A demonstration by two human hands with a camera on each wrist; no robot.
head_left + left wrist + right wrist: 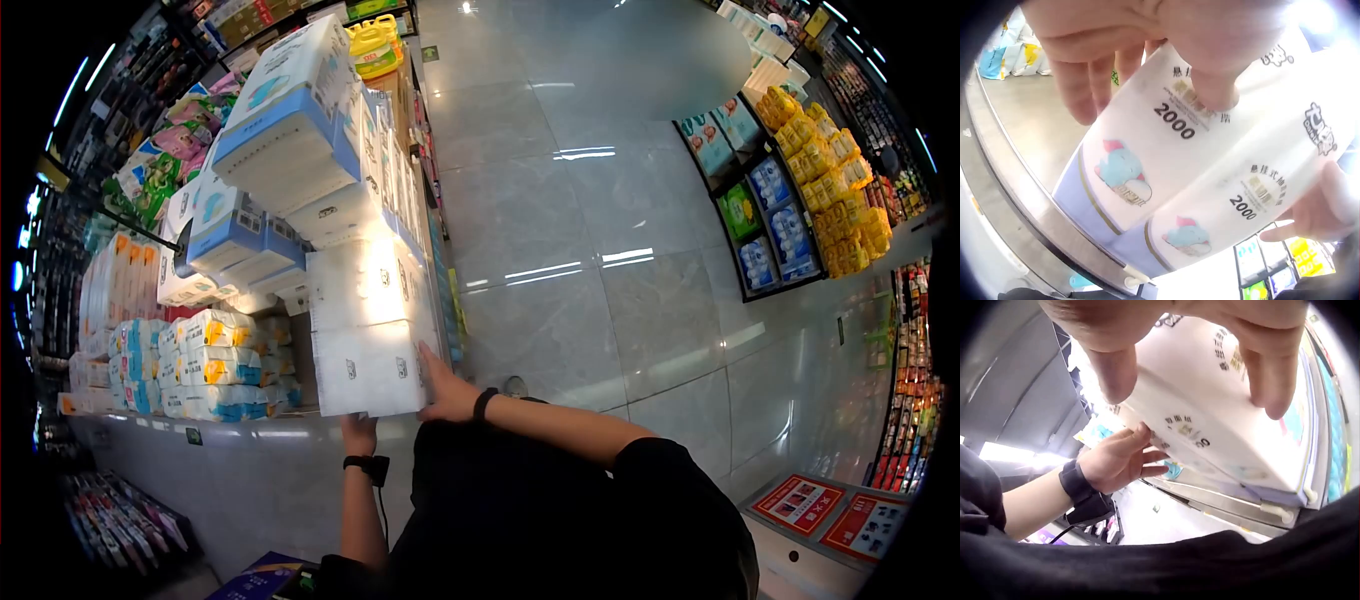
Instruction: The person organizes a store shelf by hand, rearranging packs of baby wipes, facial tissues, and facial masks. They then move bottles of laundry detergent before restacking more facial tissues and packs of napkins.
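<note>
Two white tissue packs (372,372) stand side by side at the near end of a display, with blue ends, a cartoon elephant and "2000" printed on them. In the left wrist view, my left hand (1110,28) lays its thumb on the face of one tissue pack (1141,140), its fingers stretched past the side. My right hand (447,388) rests against the packs' right side. Seen from the right wrist, its thumb and straight fingers (1277,381) spread over the packs' corner, opposite my left hand (1116,464).
Taller stacks of similar blue-and-white packs (285,130) rise behind. Wrapped paper bundles (215,365) lie left, and yellow jugs (375,48) stand at the far end. A grey tiled aisle (590,220) runs along the right, with a rack of yellow packs (820,170) beyond.
</note>
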